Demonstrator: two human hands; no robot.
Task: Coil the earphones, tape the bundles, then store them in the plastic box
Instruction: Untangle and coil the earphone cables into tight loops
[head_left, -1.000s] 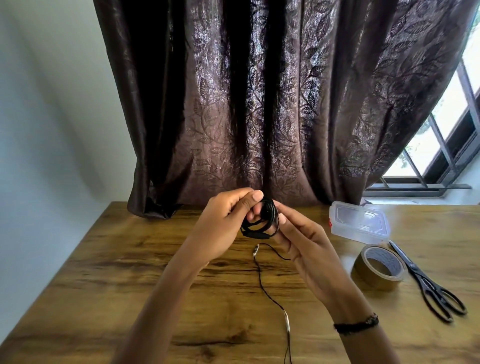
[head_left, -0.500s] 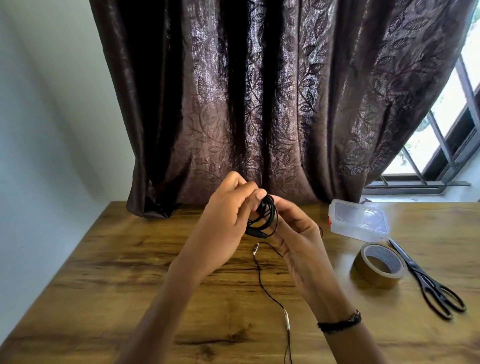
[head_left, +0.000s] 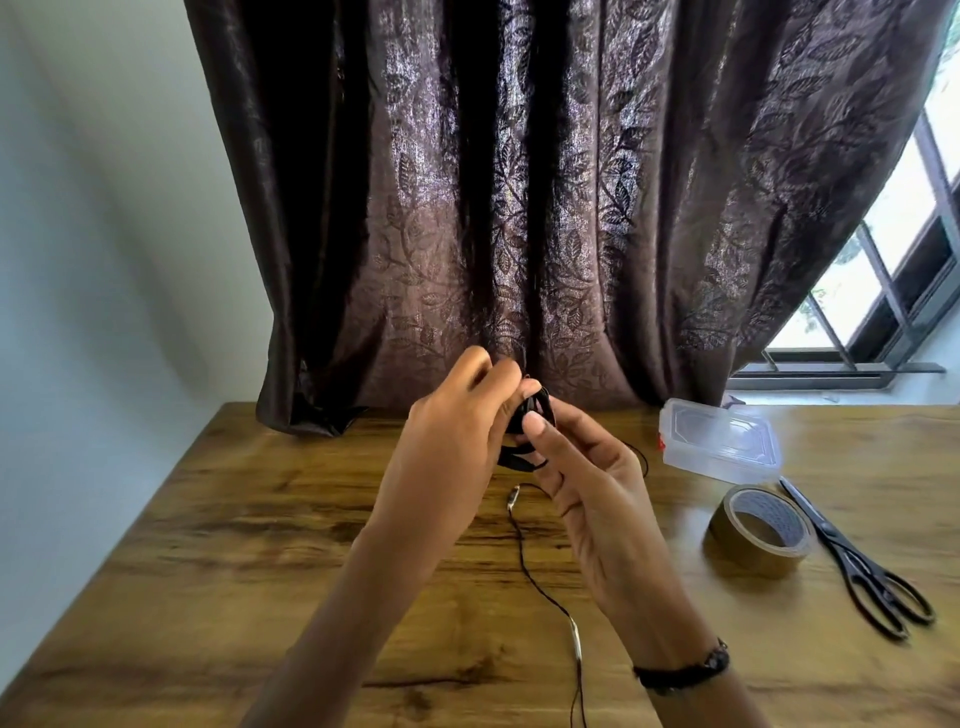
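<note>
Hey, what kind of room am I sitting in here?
Probably a home room: a wooden table stands against a window hung with a dark leaf-patterned curtain, beside a plain pale wall.

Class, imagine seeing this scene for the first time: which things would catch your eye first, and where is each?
First, the left hand and right hand raised mid-frame, pinching a black earphone coil while its loose cable trails onto the wooden table. Behind hangs a dark leaf-patterned curtain. To the right lie a clear plastic box, a brown tape roll and black scissors.
</note>
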